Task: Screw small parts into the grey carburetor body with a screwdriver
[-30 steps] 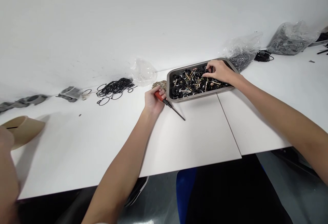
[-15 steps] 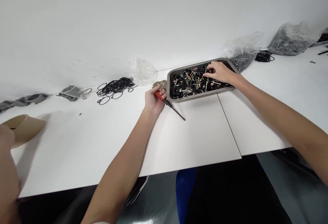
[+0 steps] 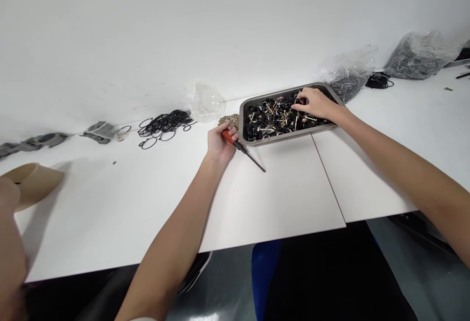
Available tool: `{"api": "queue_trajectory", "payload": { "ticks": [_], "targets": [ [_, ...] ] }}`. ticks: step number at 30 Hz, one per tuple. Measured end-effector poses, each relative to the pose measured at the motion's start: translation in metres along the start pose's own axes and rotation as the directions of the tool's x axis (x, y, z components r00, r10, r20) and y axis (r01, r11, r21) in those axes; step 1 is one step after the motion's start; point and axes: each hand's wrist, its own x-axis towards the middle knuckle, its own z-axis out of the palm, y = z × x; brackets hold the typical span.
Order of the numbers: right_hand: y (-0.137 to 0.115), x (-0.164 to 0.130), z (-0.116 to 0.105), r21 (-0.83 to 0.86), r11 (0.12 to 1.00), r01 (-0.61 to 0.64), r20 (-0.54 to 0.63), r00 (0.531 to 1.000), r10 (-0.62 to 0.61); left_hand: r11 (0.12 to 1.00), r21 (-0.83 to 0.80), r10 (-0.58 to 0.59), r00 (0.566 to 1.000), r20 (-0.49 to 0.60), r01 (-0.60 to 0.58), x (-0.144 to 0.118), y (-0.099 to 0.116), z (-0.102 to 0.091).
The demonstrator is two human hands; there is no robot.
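A screwdriver (image 3: pixel 228 137) with a red handle and dark shaft is gripped in my left hand (image 3: pixel 218 146), its tip pointing down and right over the white tabletop. That hand rests beside the left end of a metal tray (image 3: pixel 288 139). Inside the tray lies a heap of black ring-like parts and brass-coloured screws (image 3: pixel 273 115). My right hand (image 3: pixel 315 103) reaches over the tray's right half, fingers bent and closed down among the parts. What its fingertips hold is hidden. Small brass-coloured pieces (image 3: pixel 230 120) are piled just behind my left hand.
Black rubber rings (image 3: pixel 172 121) and a clear plastic bag (image 3: pixel 205 103) lie along the wall. Bags of dark parts (image 3: pixel 347 85) and grey parts (image 3: pixel 418 59) flank a black coil (image 3: pixel 379 80) at right. At far left, another person's hand (image 3: pixel 8 194) is by a tan cardboard-like ring (image 3: pixel 42 184).
Almost nothing differs. Both of my hands keep their places, the left with the screwdriver and the right in the tray; the view shifts only slightly.
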Motion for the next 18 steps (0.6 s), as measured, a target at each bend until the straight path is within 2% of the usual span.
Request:
{"api": "queue_trajectory", "payload": {
  "ticks": [18],
  "targets": [
    [0.0058,0.0007,0.0024,0.004,0.999,0.034,0.03,0.999,-0.034,1.0,0.0,-0.013,1.0,0.008,0.013,0.0006,0.0,-0.0016]
  ]
}}
